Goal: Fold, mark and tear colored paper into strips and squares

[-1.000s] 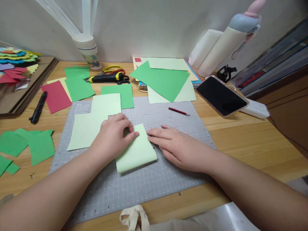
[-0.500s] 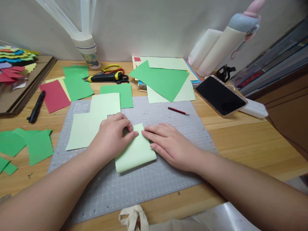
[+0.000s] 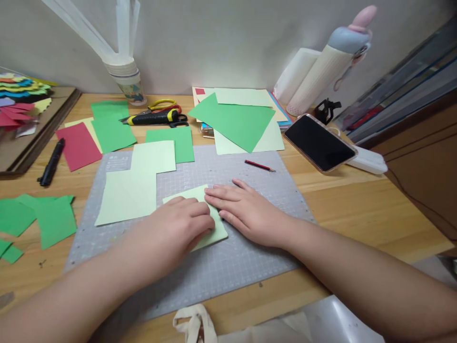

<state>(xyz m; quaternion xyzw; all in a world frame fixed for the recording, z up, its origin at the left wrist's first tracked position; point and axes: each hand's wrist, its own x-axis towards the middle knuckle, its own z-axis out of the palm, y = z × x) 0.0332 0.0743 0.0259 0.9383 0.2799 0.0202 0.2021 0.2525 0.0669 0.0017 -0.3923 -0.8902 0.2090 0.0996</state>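
Left end of the table (image 3: 360, 219): green pieces (image 3: 59, 219) overlap, the outermost cut off by the border of view; count hard to make out. Black pen (image 3: 52, 164) beyond them. Pale sheets (image 3: 130, 195) lie towards the far left corner of the cutting mat (image 3: 250, 267), whose near left corner is covered by a slightly blurred forearm. Left hand (image 3: 178, 226): fingers curled over the pale green paper (image 3: 217, 229), tips hidden beneath, so I cannot tell whether they pinch it. Paper lies about mid-mat, under that hand; its near left part is hidden, far edge and right edge visible. Right hand (image 3: 246, 212): palm down, fingers extended and slightly spread, gripping nothing, leading tips on the paper's right edge by its far corner. Gridded surface runs from paper to the mat's near edge. Further right, pencil (image 3: 259, 165) near the mat's far right corner; bare wood beyond its right edge
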